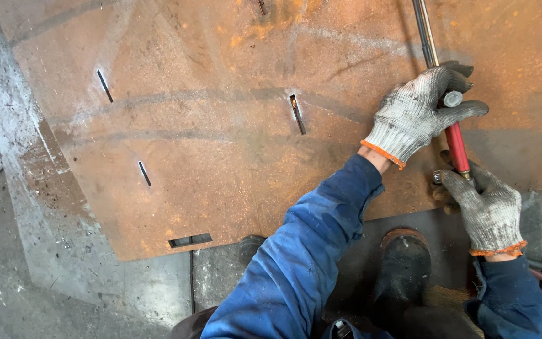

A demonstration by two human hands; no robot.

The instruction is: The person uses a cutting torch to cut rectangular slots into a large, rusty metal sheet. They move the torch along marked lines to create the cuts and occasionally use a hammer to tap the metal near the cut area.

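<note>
Between gloved hands (453,157), red-handled metal torch (456,143)

No packages, labels, signs or screens show anywhere in this view.

My left hand (418,113), in a grey knit glove, grips the torch (456,141) on its red handle, over the rusty steel plate (221,125). My right hand (487,210) closes on the torch's lower end at the plate's near edge. Narrow slots (297,113) are cut into the plate left of my hands.
</note>
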